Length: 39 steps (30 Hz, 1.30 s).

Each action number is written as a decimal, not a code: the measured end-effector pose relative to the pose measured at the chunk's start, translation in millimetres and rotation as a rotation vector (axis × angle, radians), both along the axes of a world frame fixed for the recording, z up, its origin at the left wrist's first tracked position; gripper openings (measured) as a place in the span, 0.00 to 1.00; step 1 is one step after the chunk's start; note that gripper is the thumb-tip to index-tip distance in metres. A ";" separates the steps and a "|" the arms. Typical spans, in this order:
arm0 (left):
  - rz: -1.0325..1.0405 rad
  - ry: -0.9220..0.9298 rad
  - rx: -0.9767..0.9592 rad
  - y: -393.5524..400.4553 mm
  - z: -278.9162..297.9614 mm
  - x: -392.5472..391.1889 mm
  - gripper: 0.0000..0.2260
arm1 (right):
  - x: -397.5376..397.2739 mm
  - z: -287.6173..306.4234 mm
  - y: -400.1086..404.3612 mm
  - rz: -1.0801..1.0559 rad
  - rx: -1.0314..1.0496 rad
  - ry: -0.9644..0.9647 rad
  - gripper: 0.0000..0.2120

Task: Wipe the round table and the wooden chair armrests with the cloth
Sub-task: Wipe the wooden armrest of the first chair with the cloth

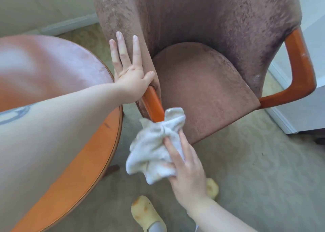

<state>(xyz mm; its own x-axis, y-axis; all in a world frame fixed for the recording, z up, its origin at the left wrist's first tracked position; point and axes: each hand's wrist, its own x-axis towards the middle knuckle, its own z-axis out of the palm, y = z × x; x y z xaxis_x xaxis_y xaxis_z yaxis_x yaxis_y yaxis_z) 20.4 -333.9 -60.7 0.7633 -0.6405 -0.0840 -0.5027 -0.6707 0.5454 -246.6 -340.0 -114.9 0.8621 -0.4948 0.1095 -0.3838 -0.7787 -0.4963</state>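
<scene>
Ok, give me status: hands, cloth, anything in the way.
Left hand flat on chair side, fingers straight. Right hand grips cloth, wrapped on near armrest. Far armrest untouched. Nothing blocking.

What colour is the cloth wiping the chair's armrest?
White, slightly off-white; the cloth shows clearly in the head view.

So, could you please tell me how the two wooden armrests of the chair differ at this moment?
The near armrest has the cloth bunched around its lower end, held by the right hand; the far armrest is bare. The left hand rests flat by the near armrest's top; nothing touches the far armrest. The near armrest shows only a short stretch; the far armrest shows its bend. Both are glossy orange wood.
</scene>
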 end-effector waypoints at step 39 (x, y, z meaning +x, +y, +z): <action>0.185 0.039 -0.178 -318.1 43.6 -117.3 0.32 | -0.4 109.5 -415.2 -0.443 0.137 -0.370 0.30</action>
